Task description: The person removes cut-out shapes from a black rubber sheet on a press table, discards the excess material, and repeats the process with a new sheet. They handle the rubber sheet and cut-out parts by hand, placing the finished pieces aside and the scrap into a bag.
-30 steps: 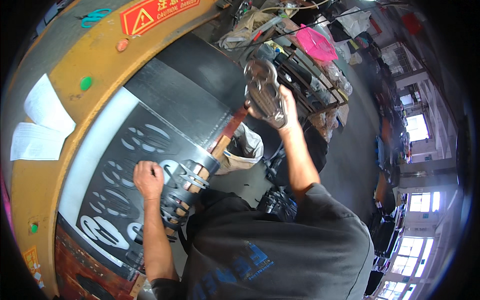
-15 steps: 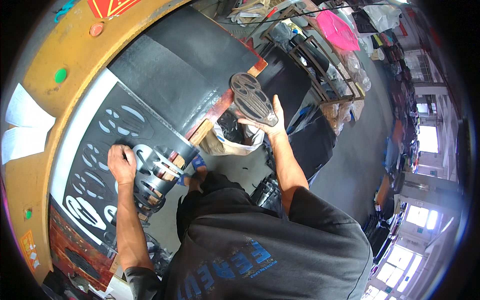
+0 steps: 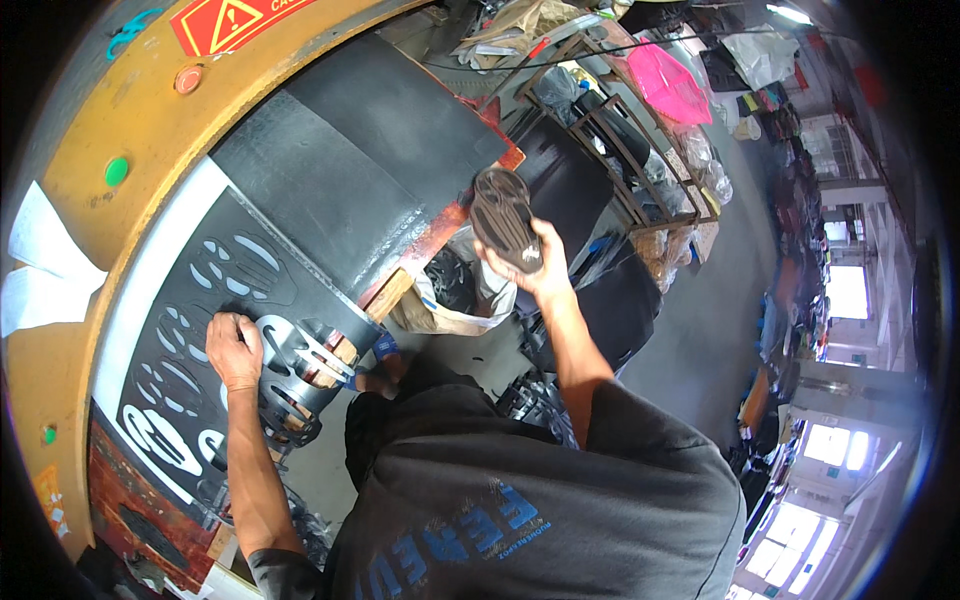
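In my raised right hand (image 3: 540, 262) is a dark brown, sole-shaped cutting die (image 3: 503, 218), gripped at its narrower end, with ridged outlines on its face. It is held above the gap beside the machine bed. Over on the left, my left hand (image 3: 236, 350) is closed, its fingers curled down against a black sheet (image 3: 290, 262). Whatever those fingers pinch is hidden under them. Sole-shaped outlines and slots are cut through this sheet, and its cut strips (image 3: 315, 350) hang over the bed's near edge beside my left hand.
A yellow machine frame (image 3: 130, 210) with buttons curves along the left. Below my right hand stands an open sack (image 3: 455, 318) with black scraps inside. Black sheet material (image 3: 590, 300) lies to its right. A metal rack (image 3: 640, 165) with plastic bags and a pink bag (image 3: 668, 88) stands farther back.
The die in my right hand has tilted more upright and turned, showing more of its side. My left hand stays closed at the same place on the sheet. The whole view has shifted slightly.
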A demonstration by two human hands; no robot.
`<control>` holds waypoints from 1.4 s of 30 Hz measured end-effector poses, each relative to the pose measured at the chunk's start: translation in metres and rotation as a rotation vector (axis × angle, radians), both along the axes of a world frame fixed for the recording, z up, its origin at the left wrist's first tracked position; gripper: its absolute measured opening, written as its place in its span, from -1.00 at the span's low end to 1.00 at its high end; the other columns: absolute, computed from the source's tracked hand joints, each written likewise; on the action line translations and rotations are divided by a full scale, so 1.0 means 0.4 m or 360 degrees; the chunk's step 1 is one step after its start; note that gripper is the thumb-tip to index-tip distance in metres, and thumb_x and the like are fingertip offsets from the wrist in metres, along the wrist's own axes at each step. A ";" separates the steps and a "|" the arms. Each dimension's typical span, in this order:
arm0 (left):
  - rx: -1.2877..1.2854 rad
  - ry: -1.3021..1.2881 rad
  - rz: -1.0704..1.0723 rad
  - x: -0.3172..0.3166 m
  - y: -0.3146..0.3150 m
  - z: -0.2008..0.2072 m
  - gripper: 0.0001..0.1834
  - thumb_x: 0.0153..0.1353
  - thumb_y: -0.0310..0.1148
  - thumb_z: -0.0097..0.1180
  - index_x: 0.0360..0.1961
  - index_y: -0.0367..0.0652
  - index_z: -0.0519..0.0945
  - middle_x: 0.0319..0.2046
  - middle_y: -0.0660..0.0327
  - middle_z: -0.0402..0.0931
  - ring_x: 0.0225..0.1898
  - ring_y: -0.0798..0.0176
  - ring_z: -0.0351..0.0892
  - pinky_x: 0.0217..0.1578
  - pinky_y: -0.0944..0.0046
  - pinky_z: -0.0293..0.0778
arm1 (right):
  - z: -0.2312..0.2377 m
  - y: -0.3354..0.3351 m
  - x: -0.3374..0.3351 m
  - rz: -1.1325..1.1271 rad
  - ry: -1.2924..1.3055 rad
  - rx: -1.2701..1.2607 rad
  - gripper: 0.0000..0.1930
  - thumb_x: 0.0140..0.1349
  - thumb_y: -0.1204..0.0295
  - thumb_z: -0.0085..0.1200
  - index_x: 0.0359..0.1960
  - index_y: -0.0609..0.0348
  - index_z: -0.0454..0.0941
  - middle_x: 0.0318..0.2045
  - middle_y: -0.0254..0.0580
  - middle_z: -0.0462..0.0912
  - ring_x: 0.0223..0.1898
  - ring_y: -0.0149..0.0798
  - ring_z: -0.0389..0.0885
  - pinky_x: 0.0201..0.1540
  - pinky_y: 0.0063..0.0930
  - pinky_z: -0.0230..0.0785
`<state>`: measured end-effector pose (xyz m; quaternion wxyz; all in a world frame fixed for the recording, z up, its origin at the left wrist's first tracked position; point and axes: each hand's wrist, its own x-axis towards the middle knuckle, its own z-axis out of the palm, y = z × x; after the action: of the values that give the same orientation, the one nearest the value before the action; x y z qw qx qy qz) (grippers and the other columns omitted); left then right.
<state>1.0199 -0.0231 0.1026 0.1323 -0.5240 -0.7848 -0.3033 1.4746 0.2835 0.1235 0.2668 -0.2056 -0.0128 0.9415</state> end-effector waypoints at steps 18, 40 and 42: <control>-0.0053 -0.0025 -0.0003 -0.005 -0.002 0.009 -0.87 0.29 -0.43 0.14 -0.40 -0.22 0.51 -0.38 0.01 0.52 -0.26 -0.18 0.55 -0.19 -0.13 0.48 | -0.022 -0.127 0.006 -0.0025 -0.0028 -0.0020 -0.20 0.27 0.23 0.24 0.50 0.35 0.32 0.36 0.37 0.51 0.33 0.50 0.52 0.30 0.31 0.56; 0.0055 -0.0077 0.0111 0.007 -0.004 0.021 -0.90 0.12 -0.41 0.26 -0.47 -0.12 0.57 -0.41 0.10 0.55 -0.30 -0.10 0.60 -0.22 -0.08 0.55 | 0.138 -0.070 -0.634 0.1187 -0.2024 0.3415 -0.20 0.23 -0.12 0.35 0.43 0.03 0.54 0.56 0.26 0.21 0.51 0.41 0.19 0.49 0.34 0.15; 0.0111 -0.0081 0.0138 0.006 -0.006 0.016 -0.88 0.12 -0.40 0.27 -0.48 -0.11 0.56 -0.41 0.11 0.55 -0.30 -0.08 0.60 -0.23 -0.08 0.56 | 0.143 -0.124 -0.623 0.0977 -0.2202 0.3654 -0.30 0.30 -0.05 0.32 0.37 0.09 0.60 0.51 0.21 0.32 0.50 0.39 0.24 0.45 0.35 0.18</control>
<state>1.0223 -0.0254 0.1089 0.1435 -0.4766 -0.7989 -0.3377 1.2254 0.2339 0.1809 0.0080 -0.2835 -0.9501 0.1297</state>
